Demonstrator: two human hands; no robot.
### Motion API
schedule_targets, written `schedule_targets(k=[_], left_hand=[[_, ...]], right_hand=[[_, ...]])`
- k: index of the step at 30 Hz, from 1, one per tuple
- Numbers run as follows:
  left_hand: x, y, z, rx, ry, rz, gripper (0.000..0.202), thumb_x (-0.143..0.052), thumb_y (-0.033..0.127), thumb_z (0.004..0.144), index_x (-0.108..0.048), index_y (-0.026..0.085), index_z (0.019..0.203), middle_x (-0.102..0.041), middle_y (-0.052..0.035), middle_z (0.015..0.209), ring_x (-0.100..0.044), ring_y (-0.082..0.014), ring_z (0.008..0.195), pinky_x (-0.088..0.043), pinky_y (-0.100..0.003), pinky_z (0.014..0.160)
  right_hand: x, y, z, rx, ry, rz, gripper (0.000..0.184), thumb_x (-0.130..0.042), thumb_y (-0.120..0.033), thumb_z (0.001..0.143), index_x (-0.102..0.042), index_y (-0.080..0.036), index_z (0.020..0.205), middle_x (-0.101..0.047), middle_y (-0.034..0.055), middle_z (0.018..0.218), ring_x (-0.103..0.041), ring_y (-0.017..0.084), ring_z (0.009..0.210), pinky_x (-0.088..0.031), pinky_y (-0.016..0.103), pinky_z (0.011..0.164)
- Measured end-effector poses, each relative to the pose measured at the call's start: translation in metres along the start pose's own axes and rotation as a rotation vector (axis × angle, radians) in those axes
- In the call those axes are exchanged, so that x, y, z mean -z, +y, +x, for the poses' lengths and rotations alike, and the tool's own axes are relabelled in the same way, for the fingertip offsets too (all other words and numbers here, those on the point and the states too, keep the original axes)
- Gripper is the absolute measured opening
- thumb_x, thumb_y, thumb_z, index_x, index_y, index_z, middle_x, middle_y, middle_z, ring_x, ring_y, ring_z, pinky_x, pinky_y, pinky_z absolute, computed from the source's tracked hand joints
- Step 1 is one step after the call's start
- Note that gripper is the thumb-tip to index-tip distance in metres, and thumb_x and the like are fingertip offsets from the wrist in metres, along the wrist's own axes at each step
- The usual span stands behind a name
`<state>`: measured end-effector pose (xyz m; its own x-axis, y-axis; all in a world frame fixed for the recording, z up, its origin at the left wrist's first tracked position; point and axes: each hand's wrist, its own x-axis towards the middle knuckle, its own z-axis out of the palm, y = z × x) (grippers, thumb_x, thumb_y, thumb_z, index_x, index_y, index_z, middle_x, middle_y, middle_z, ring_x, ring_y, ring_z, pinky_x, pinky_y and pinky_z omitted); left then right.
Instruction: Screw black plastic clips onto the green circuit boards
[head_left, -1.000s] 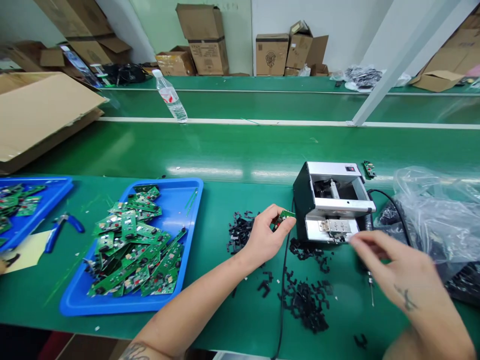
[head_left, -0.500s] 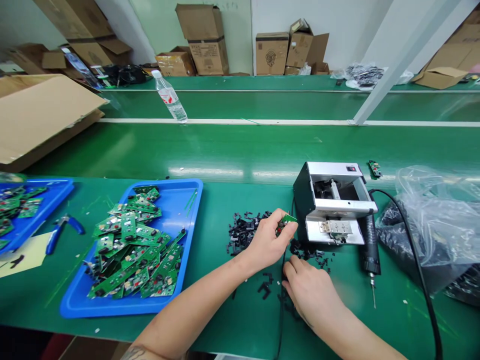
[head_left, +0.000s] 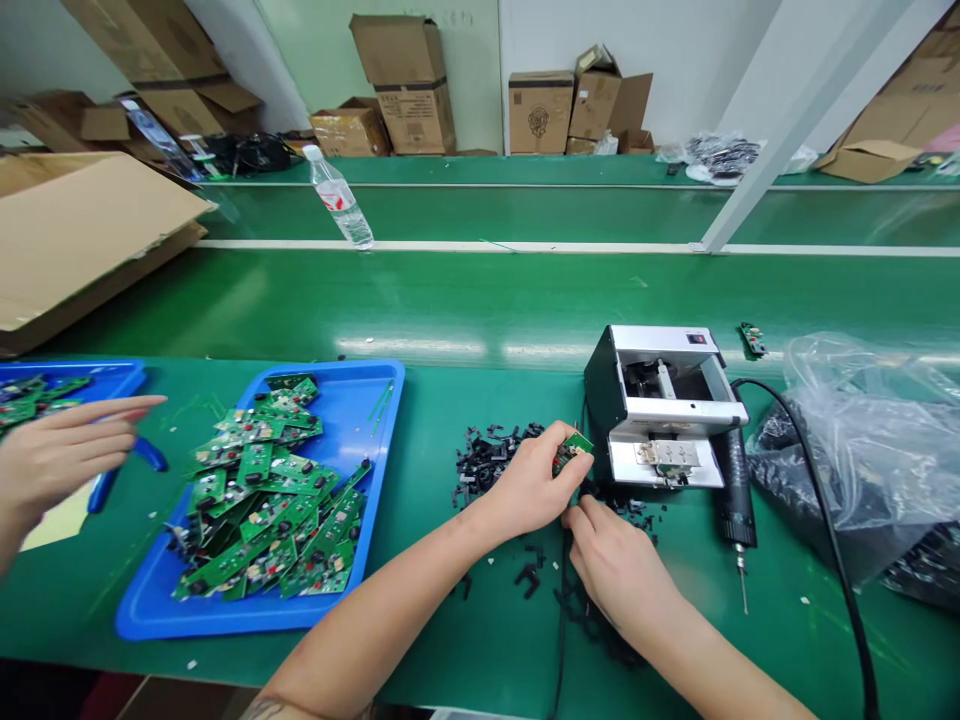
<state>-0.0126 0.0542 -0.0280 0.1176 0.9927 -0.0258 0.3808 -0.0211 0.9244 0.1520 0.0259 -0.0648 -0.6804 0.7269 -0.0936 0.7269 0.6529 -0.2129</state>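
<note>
Between the thumb and fingers of my left hand (head_left: pixel 525 487) is a small green circuit board (head_left: pixel 568 452), held above the table in front of the machine. My right hand (head_left: pixel 626 572) is just below it, fingers curled together close to the board's lower end. What those fingers pinch, if anything, is hidden. A pile of small black plastic parts (head_left: pixel 480 468) lies left of my left hand, and more are scattered under and around my right hand. A black cable (head_left: pixel 562 640) runs down the table beside my right fingertips.
A blue tray (head_left: pixel 396 410) holds many circuit boards (head_left: pixel 277 490). The silver-and-black machine (head_left: pixel 679 412), an electric screwdriver (head_left: pixel 736 500) and a plastic bag of black parts (head_left: pixel 855 450) stand right. Another person's hand (head_left: pixel 64 455) is above blue-handled pliers (head_left: pixel 150 455). A water bottle (head_left: pixel 341 205) stands behind.
Another person's hand has come in at the left edge, over the pliers and yellow paper. My right hand has shifted slightly up towards the board; my left hand keeps its grip.
</note>
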Motion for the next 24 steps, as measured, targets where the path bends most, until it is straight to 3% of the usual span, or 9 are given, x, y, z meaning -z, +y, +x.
schedule_targets(k=[5, 10, 17, 21, 24], left_hand=[[0.004, 0.001, -0.002, 0.025, -0.047, 0.0, 0.014, -0.047, 0.033, 0.1, -0.051, 0.022, 0.107, -0.06, 0.0043, 0.077, -0.053, -0.0136, 0.062, -0.038, -0.026, 0.06], [0.006, 0.002, -0.003, 0.059, -0.101, 0.029, 0.011, -0.045, 0.032, 0.1, -0.047, 0.022, 0.103, -0.063, 0.0035, 0.077, -0.056, -0.015, 0.063, -0.038, -0.027, 0.059], [0.007, 0.0, -0.003, 0.02, -0.154, 0.067, 0.009, -0.05, 0.03, 0.098, -0.052, 0.022, 0.1, -0.069, 0.0011, 0.087, -0.063, -0.0169, 0.075, -0.043, -0.027, 0.067], [0.011, -0.003, -0.003, -0.045, -0.192, 0.103, 0.011, -0.058, 0.029, 0.095, -0.063, 0.021, 0.101, -0.072, -0.0006, 0.099, -0.064, -0.017, 0.085, -0.045, -0.026, 0.074], [0.015, -0.001, -0.003, -0.08, -0.245, 0.071, 0.011, -0.063, 0.029, 0.096, -0.068, 0.021, 0.101, -0.073, -0.0003, 0.105, -0.065, -0.0164, 0.091, -0.046, -0.025, 0.079]], right_hand=[[0.02, 0.015, -0.001, 0.113, 0.01, 0.212, 0.024, -0.045, -0.003, 0.093, -0.062, -0.019, 0.101, -0.065, 0.0048, 0.097, -0.065, 0.016, 0.079, -0.055, 0.026, 0.072], [0.036, 0.026, -0.005, 0.163, -0.078, 0.578, 0.023, -0.048, -0.012, 0.099, -0.067, -0.022, 0.108, -0.07, 0.0038, 0.101, -0.067, 0.016, 0.089, -0.053, 0.027, 0.08], [0.047, 0.037, -0.008, 0.115, -0.146, 0.648, 0.016, -0.051, -0.017, 0.1, -0.066, -0.023, 0.097, -0.07, 0.0004, 0.094, -0.064, 0.015, 0.083, -0.048, 0.027, 0.076], [0.051, 0.047, -0.01, 0.14, -0.042, 0.753, 0.013, -0.054, -0.024, 0.101, -0.067, -0.024, 0.096, -0.069, 0.0019, 0.097, -0.064, 0.015, 0.085, -0.048, 0.026, 0.074], [0.052, 0.059, -0.013, 0.066, 0.069, 0.851, 0.011, -0.059, -0.031, 0.099, -0.068, -0.025, 0.096, -0.071, 0.0021, 0.095, -0.066, 0.015, 0.084, -0.052, 0.024, 0.074]])
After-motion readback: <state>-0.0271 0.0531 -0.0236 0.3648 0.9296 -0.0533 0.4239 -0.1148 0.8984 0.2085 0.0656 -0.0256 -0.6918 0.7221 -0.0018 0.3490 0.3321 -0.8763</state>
